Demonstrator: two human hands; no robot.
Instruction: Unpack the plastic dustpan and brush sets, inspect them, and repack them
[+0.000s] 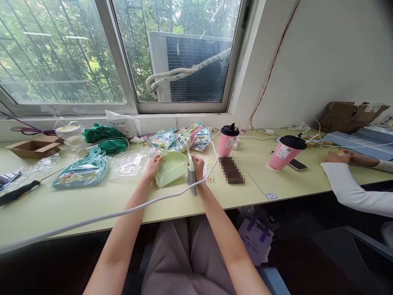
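Observation:
A light green dustpan [172, 169] is tilted up over the desk, and my left hand [154, 164] is closed on its left edge. Beside it on the right, my right hand [198, 166] grips a small hand brush [189, 157] with a green handle, its grey bristles pointing down. The brush stands close to the pan's right side; whether they touch I cannot tell. Behind the dustpan lies a pile of packaged dustpan sets [167, 137] in clear plastic. Farther left rests a stack of teal packaged dustpan sets [84, 170].
A white cable [159, 198] crosses in front of my forearms. Two pink cups [225, 144] with black lids stand to the right, near a phone [296, 164]. At far right are another person's hands [340, 156]. A screwdriver [21, 192] and cardboard box [35, 147] lie left.

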